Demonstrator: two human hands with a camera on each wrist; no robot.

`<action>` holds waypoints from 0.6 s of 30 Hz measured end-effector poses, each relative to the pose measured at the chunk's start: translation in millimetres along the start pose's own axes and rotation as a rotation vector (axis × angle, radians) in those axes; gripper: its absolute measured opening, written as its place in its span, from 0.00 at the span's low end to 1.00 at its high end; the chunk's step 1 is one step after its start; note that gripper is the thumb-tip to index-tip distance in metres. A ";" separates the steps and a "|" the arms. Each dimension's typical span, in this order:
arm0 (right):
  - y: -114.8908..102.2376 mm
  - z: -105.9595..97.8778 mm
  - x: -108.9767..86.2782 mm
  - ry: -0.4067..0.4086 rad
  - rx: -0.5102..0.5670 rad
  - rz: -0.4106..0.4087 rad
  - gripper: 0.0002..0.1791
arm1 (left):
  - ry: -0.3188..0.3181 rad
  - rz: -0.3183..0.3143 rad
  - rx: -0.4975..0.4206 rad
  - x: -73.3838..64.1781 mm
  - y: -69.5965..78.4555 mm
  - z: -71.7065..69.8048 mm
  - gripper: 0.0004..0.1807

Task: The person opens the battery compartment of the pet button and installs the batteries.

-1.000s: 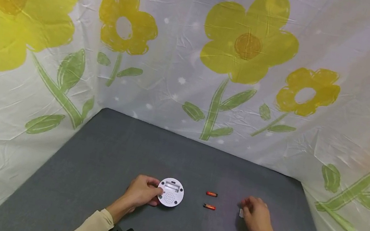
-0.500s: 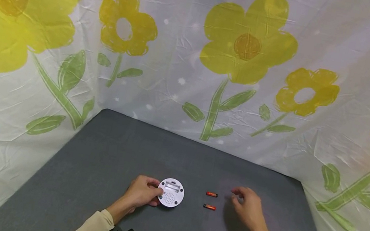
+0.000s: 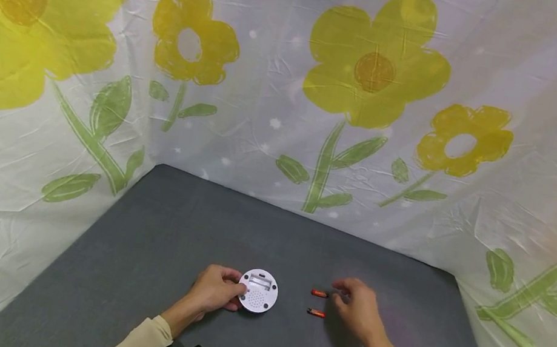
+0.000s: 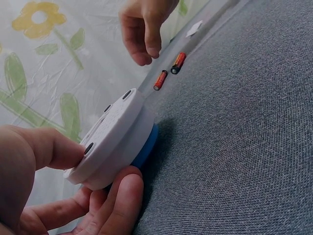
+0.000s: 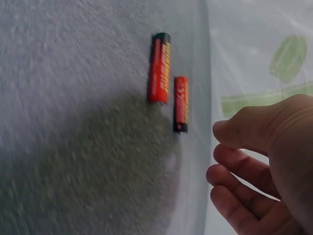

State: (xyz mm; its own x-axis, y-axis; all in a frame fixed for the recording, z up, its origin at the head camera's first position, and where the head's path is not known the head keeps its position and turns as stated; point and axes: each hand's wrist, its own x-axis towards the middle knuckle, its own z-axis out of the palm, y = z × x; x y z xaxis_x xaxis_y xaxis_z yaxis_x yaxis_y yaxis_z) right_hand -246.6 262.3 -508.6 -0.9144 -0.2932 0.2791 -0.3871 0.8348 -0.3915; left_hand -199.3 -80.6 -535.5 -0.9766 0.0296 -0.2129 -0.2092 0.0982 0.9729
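My left hand [image 3: 212, 288] grips the rim of a round white battery-powered device [image 3: 257, 302], thumb on top and fingers beneath. Its underside faces up, showing an uncovered battery compartment [image 3: 260, 282], speaker holes and dark feet. A blue part [image 4: 146, 147] shows below it in the left wrist view. Two red-and-black batteries lie apart on the table: the far battery [image 3: 319, 293] and the near battery [image 3: 316, 313]. My right hand [image 3: 361, 313] hovers just right of the far battery, fingers loosely bent and holding nothing; a gap separates them in the right wrist view [image 5: 254, 171].
A small white piece [image 4: 194, 28] lies on the table beyond the batteries in the left wrist view; the right hand and arm hide it in the head view. The dark grey table [image 3: 226, 220] is bordered by flower-printed white curtains [image 3: 255, 145].
My right hand has moved left, away from the small white piece and towards the batteries. The left hand and the device stay where they were.
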 end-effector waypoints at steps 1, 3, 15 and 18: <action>-1.1 1.5 0.2 -0.012 0.001 0.005 0.12 | 0.000 0.000 0.000 -0.1 -0.1 0.0 0.19; -3.3 4.5 0.8 -0.028 0.004 0.010 0.12 | 0.002 0.000 0.001 -0.2 -0.2 0.0 0.19; -7.0 21.1 5.0 -0.059 0.023 -0.001 0.12 | -0.006 0.007 -0.015 0.9 -1.6 0.4 0.19; -7.3 24.0 4.9 -0.072 0.025 0.004 0.12 | -0.009 0.009 -0.019 0.8 -2.3 0.4 0.19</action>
State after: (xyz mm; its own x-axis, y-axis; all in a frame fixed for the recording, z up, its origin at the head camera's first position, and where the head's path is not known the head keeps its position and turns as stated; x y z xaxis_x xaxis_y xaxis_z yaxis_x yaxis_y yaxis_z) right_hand -251.1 243.6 -525.4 -0.9219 -0.3232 0.2138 -0.3852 0.8245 -0.4145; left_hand -199.6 -80.4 -538.0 -0.9780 0.0389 -0.2051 -0.2015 0.0794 0.9763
